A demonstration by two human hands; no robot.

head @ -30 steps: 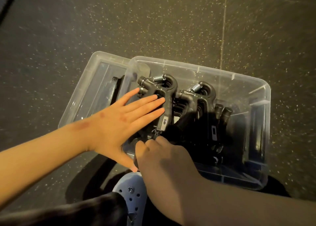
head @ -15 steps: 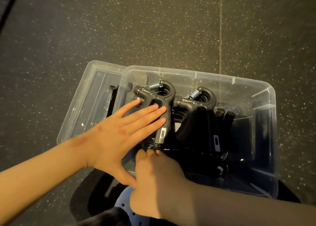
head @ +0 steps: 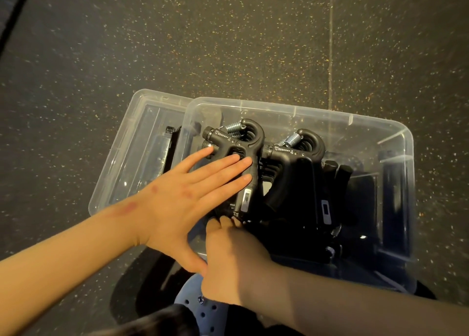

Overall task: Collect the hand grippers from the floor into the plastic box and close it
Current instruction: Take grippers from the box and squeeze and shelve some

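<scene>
Black plastic hand grippers with steel coil springs (head: 243, 142) stand packed on edge inside the clear rectangular plastic box (head: 317, 112), their tops near the rim. The left hand (head: 182, 198) lies flat, fingers straight, pressing the leftmost gripper. The right hand (head: 233, 259) touches its lower handle ends; whether it grasps them cannot be told. Risk: with pressure lifted, the row may topple or ride up, stopping the clear plastic lid (head: 137, 163), beside the box on the dark speckled floor (head: 228, 43), from seating.

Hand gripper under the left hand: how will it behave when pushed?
Probably rigid: the hand gripper looks like moulded plastic with a steel spring. Likely to rock or slide, as it lies atop other stacked grippers.
</scene>
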